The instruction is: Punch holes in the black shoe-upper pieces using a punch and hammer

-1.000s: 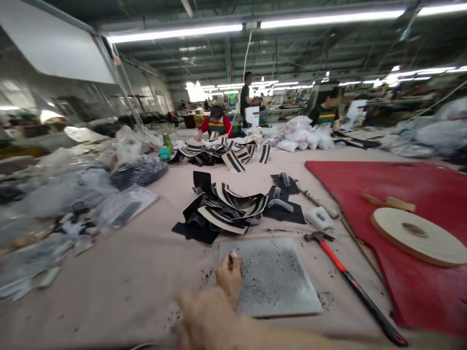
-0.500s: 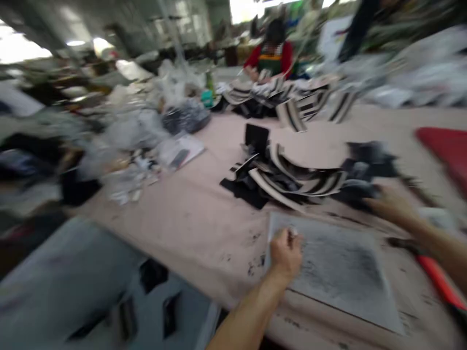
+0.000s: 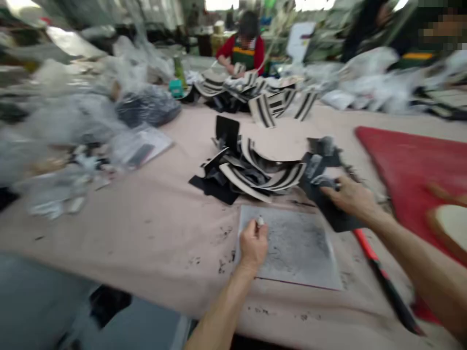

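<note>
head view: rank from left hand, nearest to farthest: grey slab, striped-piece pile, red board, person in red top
From the left hand:
1. Grey slab: touching, hand on its left edge.
2. Striped-piece pile: just beyond the slab.
3. Red board: far right of the table.
4. Person in red top: far end of the table.

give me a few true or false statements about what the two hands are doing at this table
1. The left hand pinches a small white piece over the grey slab. True.
2. The right hand grips the hammer. False: it holds a black piece; the hammer lies untouched on the table.
3. The striped pile lies beyond the slab. True.
4. The red board is under the left hand. False: it lies far to the right.
</note>
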A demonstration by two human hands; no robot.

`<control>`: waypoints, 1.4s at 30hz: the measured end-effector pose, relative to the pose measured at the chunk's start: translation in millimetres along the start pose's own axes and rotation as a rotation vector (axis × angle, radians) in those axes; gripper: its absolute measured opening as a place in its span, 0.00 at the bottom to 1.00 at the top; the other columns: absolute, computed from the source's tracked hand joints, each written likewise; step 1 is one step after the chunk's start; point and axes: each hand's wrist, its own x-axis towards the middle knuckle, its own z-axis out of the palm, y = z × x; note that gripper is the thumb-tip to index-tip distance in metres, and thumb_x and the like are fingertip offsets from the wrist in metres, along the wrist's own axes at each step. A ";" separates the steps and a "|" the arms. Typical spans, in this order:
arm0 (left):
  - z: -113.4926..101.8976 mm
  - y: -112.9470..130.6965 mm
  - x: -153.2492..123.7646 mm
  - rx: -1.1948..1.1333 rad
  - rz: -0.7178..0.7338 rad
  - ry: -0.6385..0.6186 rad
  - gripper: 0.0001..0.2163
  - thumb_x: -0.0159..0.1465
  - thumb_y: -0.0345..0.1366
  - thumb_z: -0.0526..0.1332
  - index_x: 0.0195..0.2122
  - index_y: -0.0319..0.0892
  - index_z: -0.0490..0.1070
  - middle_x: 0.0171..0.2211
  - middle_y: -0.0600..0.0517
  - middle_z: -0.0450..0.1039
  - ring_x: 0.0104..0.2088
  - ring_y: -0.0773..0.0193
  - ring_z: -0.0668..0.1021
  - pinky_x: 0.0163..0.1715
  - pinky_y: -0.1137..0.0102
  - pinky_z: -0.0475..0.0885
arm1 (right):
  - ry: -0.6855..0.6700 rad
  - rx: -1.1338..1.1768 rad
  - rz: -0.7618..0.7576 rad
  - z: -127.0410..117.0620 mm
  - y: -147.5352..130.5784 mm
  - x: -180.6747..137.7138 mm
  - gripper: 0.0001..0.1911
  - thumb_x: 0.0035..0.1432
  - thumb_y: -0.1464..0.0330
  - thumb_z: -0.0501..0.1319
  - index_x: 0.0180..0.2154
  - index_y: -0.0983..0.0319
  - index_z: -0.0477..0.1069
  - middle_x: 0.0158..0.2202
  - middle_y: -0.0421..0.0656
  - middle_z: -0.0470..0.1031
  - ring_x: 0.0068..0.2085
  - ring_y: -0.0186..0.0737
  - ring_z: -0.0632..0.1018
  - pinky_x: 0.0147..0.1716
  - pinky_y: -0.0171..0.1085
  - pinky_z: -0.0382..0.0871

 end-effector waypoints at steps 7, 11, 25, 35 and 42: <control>8.2 -1.1 4.0 -0.015 0.056 -0.003 0.11 0.62 0.44 0.63 0.30 0.42 0.73 0.24 0.52 0.77 0.27 0.62 0.77 0.29 0.73 0.69 | -0.005 0.060 0.107 -0.7 20.2 -135.2 0.33 0.64 0.61 0.59 0.68 0.63 0.58 0.32 0.46 0.80 0.32 0.47 0.80 0.34 0.39 0.68; 4.4 2.3 0.0 -0.014 0.041 0.019 0.12 0.60 0.46 0.64 0.31 0.40 0.74 0.26 0.51 0.78 0.29 0.61 0.79 0.32 0.72 0.72 | -0.088 0.208 0.074 32.4 12.7 -192.3 0.30 0.66 0.63 0.55 0.67 0.61 0.59 0.30 0.45 0.80 0.31 0.49 0.81 0.31 0.40 0.68; 94.0 37.0 9.6 -0.254 0.065 -0.402 0.12 0.63 0.44 0.63 0.39 0.40 0.76 0.36 0.48 0.82 0.37 0.60 0.82 0.42 0.67 0.76 | -0.064 0.605 0.083 57.3 22.6 -206.3 0.24 0.63 0.58 0.59 0.57 0.63 0.66 0.28 0.41 0.76 0.28 0.43 0.77 0.28 0.37 0.67; 99.0 28.2 9.9 -0.171 0.059 -0.423 0.12 0.65 0.44 0.62 0.40 0.40 0.75 0.37 0.47 0.83 0.38 0.58 0.83 0.42 0.66 0.76 | 0.012 0.616 0.053 62.9 28.7 -203.8 0.18 0.60 0.60 0.60 0.47 0.66 0.72 0.25 0.41 0.74 0.24 0.39 0.74 0.26 0.36 0.66; 101.9 30.5 8.6 -0.098 0.083 -0.422 0.11 0.66 0.42 0.61 0.41 0.40 0.75 0.38 0.47 0.83 0.39 0.59 0.83 0.43 0.67 0.76 | -0.004 0.639 0.054 65.0 31.1 -203.0 0.18 0.61 0.60 0.60 0.48 0.64 0.71 0.24 0.40 0.73 0.24 0.40 0.74 0.27 0.36 0.66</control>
